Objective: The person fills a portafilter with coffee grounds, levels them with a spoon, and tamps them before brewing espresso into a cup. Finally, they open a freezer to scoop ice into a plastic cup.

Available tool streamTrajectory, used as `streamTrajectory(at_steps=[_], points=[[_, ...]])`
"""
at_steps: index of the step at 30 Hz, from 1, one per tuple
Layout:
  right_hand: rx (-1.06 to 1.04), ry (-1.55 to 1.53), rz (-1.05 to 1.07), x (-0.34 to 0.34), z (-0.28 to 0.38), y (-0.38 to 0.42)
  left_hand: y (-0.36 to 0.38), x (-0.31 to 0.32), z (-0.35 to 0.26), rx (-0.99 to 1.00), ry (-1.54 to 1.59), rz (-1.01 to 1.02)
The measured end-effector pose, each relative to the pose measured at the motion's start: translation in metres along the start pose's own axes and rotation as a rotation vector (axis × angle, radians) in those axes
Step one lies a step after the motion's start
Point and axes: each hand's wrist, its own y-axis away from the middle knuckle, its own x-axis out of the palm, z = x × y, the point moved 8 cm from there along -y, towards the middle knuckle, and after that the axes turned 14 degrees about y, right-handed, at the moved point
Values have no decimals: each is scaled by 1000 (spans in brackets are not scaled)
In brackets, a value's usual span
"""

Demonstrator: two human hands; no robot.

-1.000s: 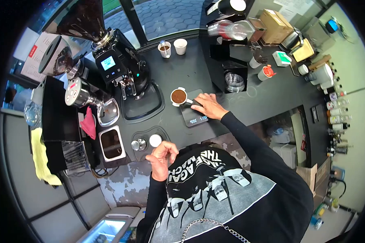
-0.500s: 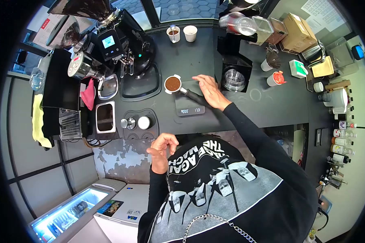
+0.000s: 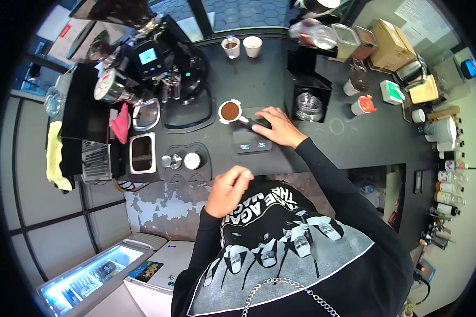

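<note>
A: Your right hand (image 3: 276, 127) is stretched forward over the black worktop (image 3: 354, 142), with the arm almost straight. It lies on the handle of the portafilter (image 3: 230, 111); the fingers (image 3: 263, 113) are curved over the handle, but I cannot tell if they close fully around it.

B: And where is the portafilter itself?

A: Its basket, full of brown ground coffee, sticks out past the upper left corner of the small scale (image 3: 252, 140), and the handle lies across the scale's plate under your hand. The scale's display is lit, but the digits are too small to read.

B: What about your left hand (image 3: 229, 189)?

A: It is bent in close to your chest, just off the front edge of the worktop. The fingers are loosely curled and hold nothing that I can see.

B: How many things stand around?

A: One portafilter and one scale. Two small paper cups (image 3: 241, 47) stand at the far edge, and two round tampers (image 3: 182, 160) sit on the mat to the left of the scale. One grinder (image 3: 164, 66) with a lit screen is behind them.

B: What differs from half a second before?

A: Your right hand was beside the handle then, with the fingers flat; now it covers the handle. Your left hand was more tightly curled before, and it is now a little nearer to the worktop.
</note>
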Motion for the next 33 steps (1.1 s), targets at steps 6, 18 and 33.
streamTrajectory(at_steps=[6, 18, 33], points=[[-94, 239, -69, 27, 20, -15, 4, -20, -18, 341, -73, 203], [263, -248, -54, 54, 168, -97, 1, -189, -11, 378, -210, -136], [496, -78, -365, 103, 201, -186, -157, -348, -102, 665, -67, -304]])
